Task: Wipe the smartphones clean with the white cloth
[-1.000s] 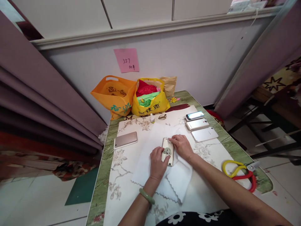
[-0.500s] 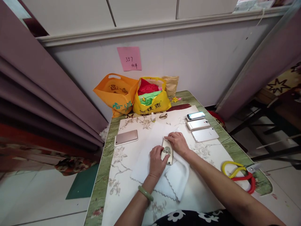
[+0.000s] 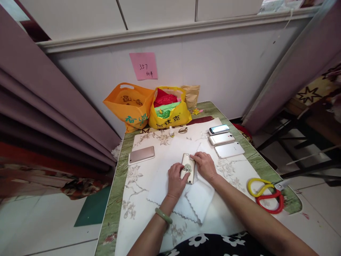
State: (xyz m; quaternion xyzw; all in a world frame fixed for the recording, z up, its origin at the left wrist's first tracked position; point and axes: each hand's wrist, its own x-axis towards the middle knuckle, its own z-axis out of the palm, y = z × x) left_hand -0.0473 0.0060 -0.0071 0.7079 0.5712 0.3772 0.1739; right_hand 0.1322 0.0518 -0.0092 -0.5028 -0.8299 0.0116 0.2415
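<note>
A pale gold smartphone (image 3: 189,179) with a round grey-green ring holder (image 3: 188,167) on its back lies over a white cloth (image 3: 161,186) with a scalloped edge. My left hand (image 3: 176,180), a green bangle on its wrist, grips the phone's left side, thumb across the lower part. At the phone's upper right corner my right hand (image 3: 205,165) presses down with a bit of the cloth under its fingertips. The cloth's right part is folded over beside the phone.
Three phones (image 3: 229,149) lie at the right; another phone (image 3: 142,154) lies left. Large scissors (image 3: 266,195) rest near the right edge. Behind stand an orange bag (image 3: 125,103), a yellow bag (image 3: 174,113) holding coloured material, a small bottle (image 3: 171,131) and a brown pouch (image 3: 190,95).
My right hand has shifted slightly, and more of the phone's upper back shows. The cloth fold to its right lies flatter. My left hand keeps its grip.
</note>
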